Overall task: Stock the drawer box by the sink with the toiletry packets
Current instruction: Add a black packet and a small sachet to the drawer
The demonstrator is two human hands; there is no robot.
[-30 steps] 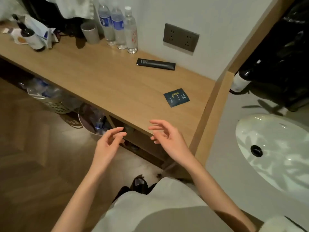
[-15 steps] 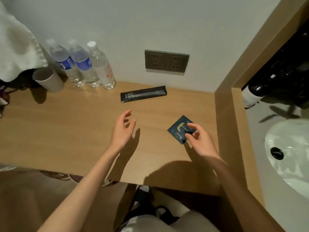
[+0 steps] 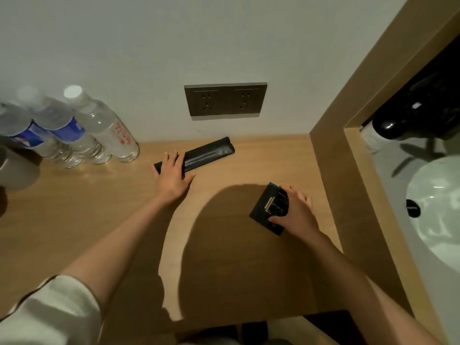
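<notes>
A long black toiletry packet [image 3: 209,154] lies on the wooden counter [image 3: 104,220] near the wall. My left hand [image 3: 174,175] lies over its left end, fingers laid across it. A square dark blue packet with gold print [image 3: 267,210] sits further right on the counter. My right hand [image 3: 296,211] pinches its right side, fingers above and thumb at the lower edge. No drawer box is in view.
Three water bottles [image 3: 74,130] stand at the back left beside a grey cup [image 3: 15,170]. A double wall socket [image 3: 225,100] sits above the counter. A wooden divider [image 3: 348,185] separates the counter from the white sink [image 3: 438,210] on the right.
My view has moved closer over the counter. My left hand reached forward from mid-air onto the long black packet. My right hand has closed further onto the square blue packet.
</notes>
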